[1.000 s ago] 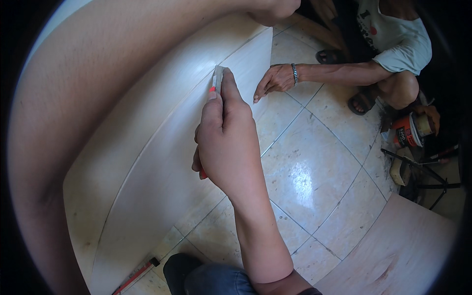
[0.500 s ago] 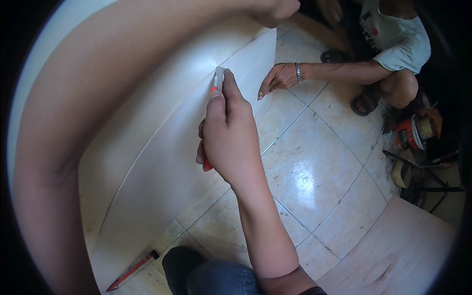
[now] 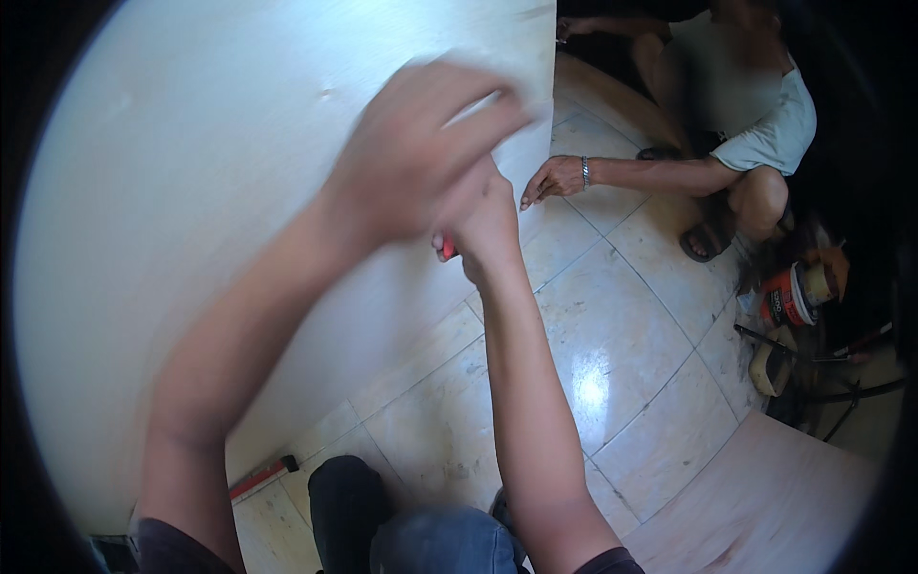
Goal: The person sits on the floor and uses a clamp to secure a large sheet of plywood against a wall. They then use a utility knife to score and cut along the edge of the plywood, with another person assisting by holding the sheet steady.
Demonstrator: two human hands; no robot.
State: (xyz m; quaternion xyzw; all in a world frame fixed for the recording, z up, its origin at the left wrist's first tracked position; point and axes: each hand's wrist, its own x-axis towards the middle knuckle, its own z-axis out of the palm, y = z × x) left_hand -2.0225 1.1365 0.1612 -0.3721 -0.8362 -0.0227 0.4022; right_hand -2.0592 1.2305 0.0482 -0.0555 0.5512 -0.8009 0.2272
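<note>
Left hand [image 3: 411, 143] half open, fingers bent and loosely apart, smeared by motion; it overlaps the right hand in view, contact between the two can't be told. Right hand [image 3: 490, 218] partly covered by it, closed around a red-handled cutter [image 3: 448, 249]; just a bit of the red shows below the fingers, blade end can't be seen. Cutter is mid-scene, in front of the large pale board [image 3: 191, 191] that fills the left side; whether it touches the board is unclear.

Versus half a second ago: left arm was stretched across the far left with its hand at the far edge, now it's pulled back in over the right hand. Right hand has shifted a little right, same grip; the cutter's grey tip was visible at a line on the board, now out of sight. View has swung too, and more of the board's face shows.

Co-worker [image 3: 755, 105] still crouches far right, near hand [image 3: 555, 179] by the board's right edge; the other hand has moved left toward the far corner. Red bar with black end [image 3: 263, 476] lies near left on the tiled floor [image 3: 622, 316].
</note>
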